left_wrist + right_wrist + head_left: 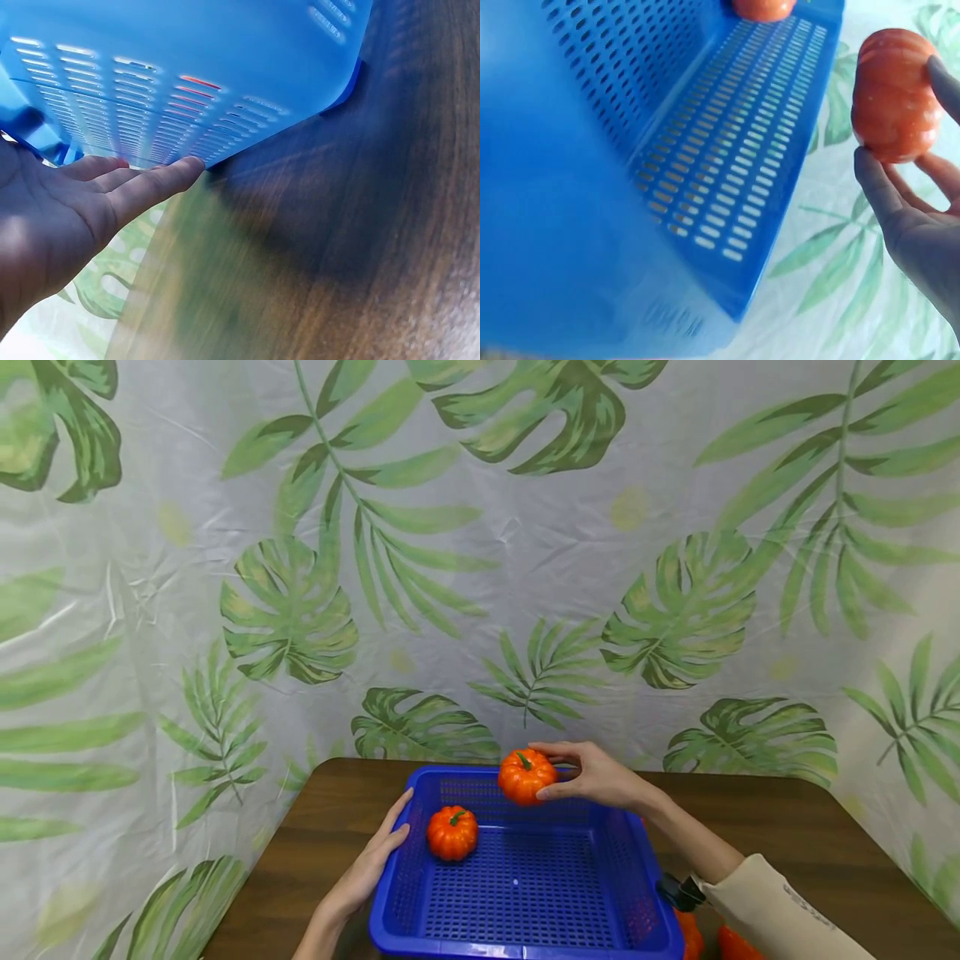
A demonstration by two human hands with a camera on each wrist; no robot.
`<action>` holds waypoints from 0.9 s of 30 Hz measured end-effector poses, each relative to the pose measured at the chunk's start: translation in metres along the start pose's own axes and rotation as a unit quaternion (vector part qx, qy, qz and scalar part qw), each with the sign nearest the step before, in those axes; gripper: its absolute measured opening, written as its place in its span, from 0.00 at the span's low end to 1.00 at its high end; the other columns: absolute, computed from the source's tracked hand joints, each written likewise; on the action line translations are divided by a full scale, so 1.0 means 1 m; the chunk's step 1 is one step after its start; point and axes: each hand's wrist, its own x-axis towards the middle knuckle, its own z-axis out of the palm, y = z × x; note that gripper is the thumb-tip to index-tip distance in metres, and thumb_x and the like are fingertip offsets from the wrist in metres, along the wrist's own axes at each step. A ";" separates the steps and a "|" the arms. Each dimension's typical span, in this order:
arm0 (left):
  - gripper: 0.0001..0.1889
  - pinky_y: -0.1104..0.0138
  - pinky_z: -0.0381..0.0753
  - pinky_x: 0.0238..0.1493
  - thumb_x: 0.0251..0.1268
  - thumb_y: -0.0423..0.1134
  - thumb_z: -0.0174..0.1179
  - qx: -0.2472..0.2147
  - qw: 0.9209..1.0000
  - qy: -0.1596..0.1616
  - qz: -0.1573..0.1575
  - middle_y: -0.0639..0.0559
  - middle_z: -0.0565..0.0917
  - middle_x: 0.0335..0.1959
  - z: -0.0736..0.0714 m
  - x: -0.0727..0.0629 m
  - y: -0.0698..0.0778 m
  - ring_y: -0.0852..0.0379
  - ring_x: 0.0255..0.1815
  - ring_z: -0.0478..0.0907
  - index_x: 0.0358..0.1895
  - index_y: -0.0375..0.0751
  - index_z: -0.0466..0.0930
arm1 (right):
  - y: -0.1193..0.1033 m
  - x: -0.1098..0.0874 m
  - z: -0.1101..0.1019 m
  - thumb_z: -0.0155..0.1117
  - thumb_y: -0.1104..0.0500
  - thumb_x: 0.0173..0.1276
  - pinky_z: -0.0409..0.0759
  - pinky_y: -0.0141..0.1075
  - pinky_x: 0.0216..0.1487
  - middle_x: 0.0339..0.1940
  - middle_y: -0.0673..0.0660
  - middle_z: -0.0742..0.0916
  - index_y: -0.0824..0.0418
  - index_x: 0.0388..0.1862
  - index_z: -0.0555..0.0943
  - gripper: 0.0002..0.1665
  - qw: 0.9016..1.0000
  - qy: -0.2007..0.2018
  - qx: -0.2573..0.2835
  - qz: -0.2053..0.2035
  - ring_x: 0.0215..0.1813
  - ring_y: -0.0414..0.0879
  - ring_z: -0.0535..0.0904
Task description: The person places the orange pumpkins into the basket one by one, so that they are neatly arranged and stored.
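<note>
My right hand [600,774] grips a small orange pumpkin [527,777] with a green stem, above the far part of a blue plastic basket [517,950]. In the right wrist view the fingers and thumb of that hand hold the pumpkin [896,97] by its sides. Another orange pumpkin [452,833] lies inside the basket, near its left wall. My left hand [367,868] rests against the outside of the left wall, its fingers straight. The left wrist view shows those fingers [161,180] along the slotted wall.
The basket stands on a dark brown wooden table [315,827]. More orange pumpkins [738,943] lie right of the basket, partly hidden by the right forearm and sleeve [780,910]. A leaf-patterned curtain [525,568] hangs behind the table.
</note>
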 end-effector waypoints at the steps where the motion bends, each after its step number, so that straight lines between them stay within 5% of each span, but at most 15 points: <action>1: 0.32 0.52 0.79 0.64 0.89 0.50 0.31 0.000 1.000 0.000 0.000 0.36 0.38 0.86 0.000 0.000 0.000 0.32 0.73 0.67 0.85 0.60 0.30 | -0.001 0.002 0.002 0.76 0.56 0.67 0.82 0.49 0.64 0.75 0.68 0.75 0.62 0.79 0.68 0.45 1.000 -0.003 0.003 0.002 0.74 0.67 0.71; 27: 0.32 0.51 0.80 0.63 0.89 0.49 0.31 0.006 1.000 0.002 0.005 0.34 0.38 0.86 0.000 -0.001 0.003 0.32 0.71 0.70 0.86 0.58 0.29 | 0.007 0.036 0.041 0.78 0.57 0.65 0.81 0.49 0.64 0.73 0.68 0.78 0.65 0.77 0.70 0.44 0.999 -0.027 0.002 0.042 0.73 0.65 0.75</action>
